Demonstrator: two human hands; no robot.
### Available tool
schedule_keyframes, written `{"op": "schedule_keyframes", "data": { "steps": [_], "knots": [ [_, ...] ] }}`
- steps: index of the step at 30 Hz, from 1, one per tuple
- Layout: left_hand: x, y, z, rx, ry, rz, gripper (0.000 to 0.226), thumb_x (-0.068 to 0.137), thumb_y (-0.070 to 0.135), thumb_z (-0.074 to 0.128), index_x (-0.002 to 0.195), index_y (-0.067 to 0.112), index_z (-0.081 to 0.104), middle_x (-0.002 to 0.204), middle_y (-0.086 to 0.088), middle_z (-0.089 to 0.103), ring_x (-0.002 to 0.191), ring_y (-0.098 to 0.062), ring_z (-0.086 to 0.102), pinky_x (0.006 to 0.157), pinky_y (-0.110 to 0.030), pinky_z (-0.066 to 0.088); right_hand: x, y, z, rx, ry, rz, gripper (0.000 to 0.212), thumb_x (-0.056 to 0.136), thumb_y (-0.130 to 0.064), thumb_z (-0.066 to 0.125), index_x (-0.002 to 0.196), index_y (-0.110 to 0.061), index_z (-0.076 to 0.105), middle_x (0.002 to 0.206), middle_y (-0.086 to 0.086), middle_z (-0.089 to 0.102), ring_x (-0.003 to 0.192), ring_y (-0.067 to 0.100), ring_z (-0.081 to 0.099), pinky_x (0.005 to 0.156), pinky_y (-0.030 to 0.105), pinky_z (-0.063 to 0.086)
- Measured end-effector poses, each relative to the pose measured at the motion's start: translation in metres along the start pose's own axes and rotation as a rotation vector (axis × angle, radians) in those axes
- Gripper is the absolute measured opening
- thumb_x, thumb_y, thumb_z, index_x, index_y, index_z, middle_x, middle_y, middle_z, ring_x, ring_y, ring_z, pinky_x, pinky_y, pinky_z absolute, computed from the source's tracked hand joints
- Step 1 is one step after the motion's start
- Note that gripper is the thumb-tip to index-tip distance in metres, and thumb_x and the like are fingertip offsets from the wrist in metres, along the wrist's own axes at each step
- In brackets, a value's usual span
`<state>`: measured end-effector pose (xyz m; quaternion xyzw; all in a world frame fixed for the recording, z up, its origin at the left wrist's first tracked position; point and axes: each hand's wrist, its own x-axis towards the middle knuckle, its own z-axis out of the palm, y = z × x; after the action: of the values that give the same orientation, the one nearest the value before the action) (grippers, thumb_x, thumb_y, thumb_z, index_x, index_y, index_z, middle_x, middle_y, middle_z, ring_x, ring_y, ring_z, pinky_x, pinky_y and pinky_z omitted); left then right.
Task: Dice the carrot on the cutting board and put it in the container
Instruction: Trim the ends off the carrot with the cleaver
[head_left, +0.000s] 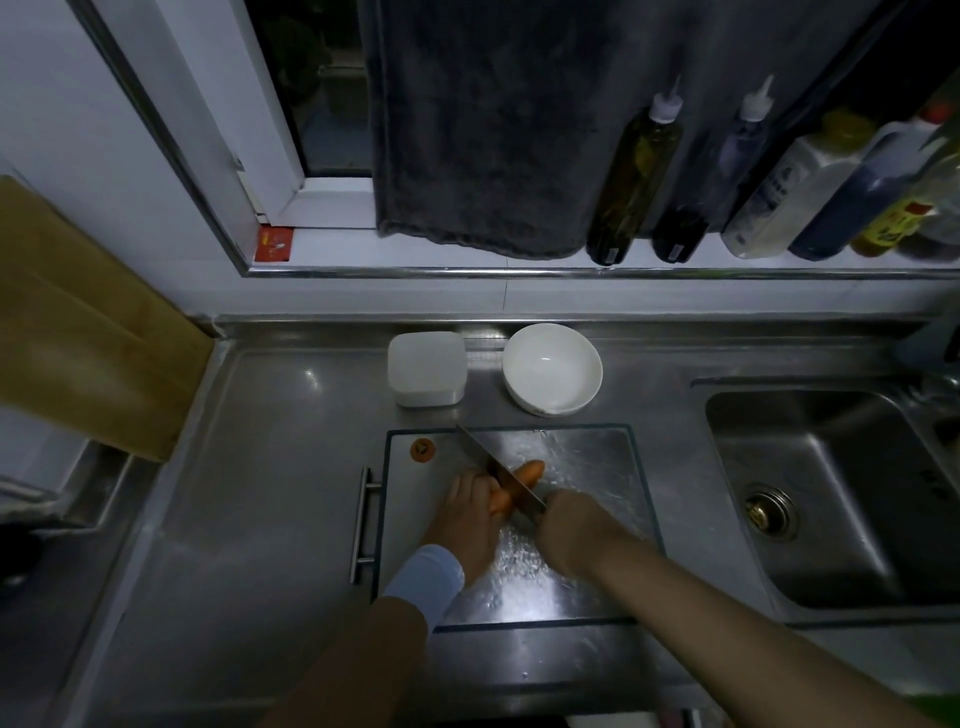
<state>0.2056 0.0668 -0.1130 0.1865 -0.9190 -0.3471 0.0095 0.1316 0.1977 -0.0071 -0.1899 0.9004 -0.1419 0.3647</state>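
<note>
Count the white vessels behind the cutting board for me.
2: a square white plastic container on the left, a round white bowl right of it. None appears hidden.

The carrot lies on the cutting board — container and bowl behind it, sink to the right.

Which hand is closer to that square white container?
Left. The left hand, holding the carrot, lies almost straight in front of the container; the right hand, gripping the knife, lies farther right.
</note>
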Motion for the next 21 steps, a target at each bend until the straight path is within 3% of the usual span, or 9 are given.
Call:
{"op": "schedule_keyframes", "data": {
  "steps": [5, 14, 21],
  "knots": [
    [0.001, -0.002, 0.001, 0.0, 0.002, -0.007, 0.024, 0.088, 0.014, 0.052, 0.11, 0.023, 0.045, 0.117, 0.005, 0.039, 0.107, -0.011, 0.039, 0.095, -0.023, 0.034, 0.009, 0.005, 0.011, 0.045, 0.021, -0.002, 0.025, 0.092, -0.044, 0.052, 0.108, -0.027, 0.062, 0.099, 0.001, 0.068, 0.083, 0.017, 0.065, 0.08, 0.033, 0.054],
    [0.002, -0.005, 0.0, 0.023, 0.002, 0.006, 0.025, 0.091, 0.019, 0.051, 0.115, 0.019, 0.046, 0.121, 0.001, 0.04, 0.11, -0.016, 0.04, 0.094, -0.025, 0.032, 0.021, 0.014, 0.017, -0.006, -0.002, 0.015, 0.025, 0.094, -0.035, 0.054, 0.101, -0.015, 0.065, 0.097, 0.006, 0.067, 0.081, 0.017, 0.063, 0.066, 0.024, 0.046],
    [0.002, -0.003, 0.0, 0.015, 0.016, 0.03, 0.019, 0.091, 0.02, 0.052, 0.11, 0.019, 0.047, 0.117, 0.001, 0.042, 0.107, -0.015, 0.041, 0.094, -0.024, 0.034, 0.024, 0.021, 0.021, 0.021, -0.006, -0.033, 0.023, 0.093, -0.032, 0.053, 0.108, -0.016, 0.061, 0.1, 0.006, 0.067, 0.086, 0.019, 0.064, 0.071, 0.026, 0.045]
  ]
}}
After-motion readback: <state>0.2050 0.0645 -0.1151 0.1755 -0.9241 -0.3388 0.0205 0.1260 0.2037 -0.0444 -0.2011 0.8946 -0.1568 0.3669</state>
